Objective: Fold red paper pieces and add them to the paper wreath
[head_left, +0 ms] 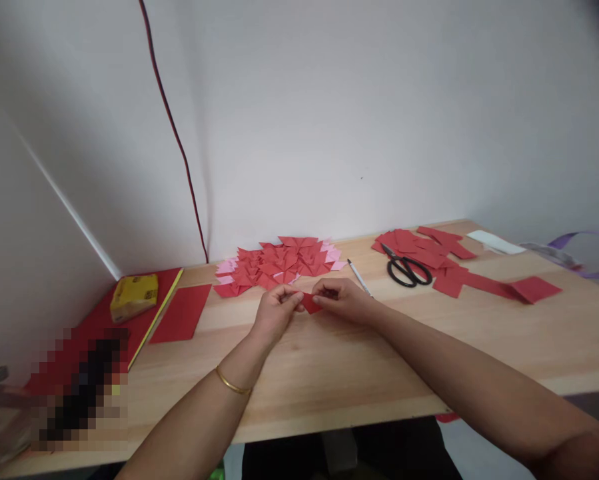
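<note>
A small piece of red paper [310, 303] is pinched between both hands, just above the wooden table. My left hand [278, 308] grips its left side with thumb and fingers. My right hand [342, 300] holds its right side, fingers curled over it. Part of the paper is hidden by the fingers. Right behind the hands lies a heap of folded red and pink paper pieces [284, 260]. A pen [360, 278] rests just beyond my right hand.
Black-handled scissors [410, 272] lie on loose red paper pieces [436, 253] at the right. At the left are a red sheet [182, 313], a yellow packet [135, 295] and a yellow strip [156, 320]. The table [329, 380] meets a wall behind.
</note>
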